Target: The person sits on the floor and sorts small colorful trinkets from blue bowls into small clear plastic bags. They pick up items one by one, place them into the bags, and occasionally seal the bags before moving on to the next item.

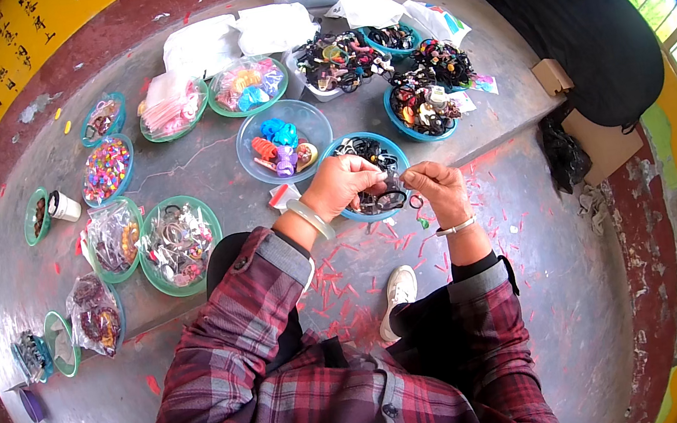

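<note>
My left hand and my right hand meet fingertip to fingertip above a blue basin of dark hair ties. Both are closed in a pinch. What the left fingers hold is too small to make out. Just under my right fingers hangs a thin dark hair tie with a green piece at its lower end. Black elastic loops lie in the basin below my hands. Beside my left wrist is a small red and white packet.
A clear bowl holds colourful hair clips. Green baskets and bowls of beads and accessories spread leftward along a grey ledge. More hair ties are heaped behind. Red scraps litter the floor around my white shoe. A dark rounded board leans at right.
</note>
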Available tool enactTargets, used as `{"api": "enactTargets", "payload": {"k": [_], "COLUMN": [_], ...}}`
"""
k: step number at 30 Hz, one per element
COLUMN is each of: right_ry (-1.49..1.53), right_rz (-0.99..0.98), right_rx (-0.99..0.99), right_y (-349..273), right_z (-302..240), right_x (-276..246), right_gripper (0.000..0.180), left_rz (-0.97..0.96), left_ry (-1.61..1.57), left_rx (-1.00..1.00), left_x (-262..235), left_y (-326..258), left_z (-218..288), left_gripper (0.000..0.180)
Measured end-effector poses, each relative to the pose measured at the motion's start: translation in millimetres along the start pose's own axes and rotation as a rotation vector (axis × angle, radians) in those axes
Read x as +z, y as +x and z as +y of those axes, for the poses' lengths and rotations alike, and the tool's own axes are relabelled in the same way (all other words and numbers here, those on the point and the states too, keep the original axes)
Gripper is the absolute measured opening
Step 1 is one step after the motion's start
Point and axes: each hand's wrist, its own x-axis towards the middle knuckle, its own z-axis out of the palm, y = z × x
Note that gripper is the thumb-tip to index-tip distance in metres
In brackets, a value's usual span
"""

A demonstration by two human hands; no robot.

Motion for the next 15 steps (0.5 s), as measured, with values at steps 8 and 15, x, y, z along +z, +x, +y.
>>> {"api": "enactTargets", "payload": {"k": [8, 15], "right_ry": [0.177, 0.272], "right_rz": [-0.015, 0.109], "right_rx": [0.092, 0.166], "right_y": [1.4, 4.3], "right_z": [-2.1, -1.5], "right_x": [-0.6, 0.8], "right_gripper": [0.013, 0.012], "left_rz": [-0.076, -0.142], "left_ry": [-0.161, -0.217], "left_rx": [-0.047, -0.085], "left_x": [-1.3, -3.5], "left_y": [-2.7, -7.9], "left_z": [5.9, 4.8], "left_gripper": [0.026, 0.031]}}
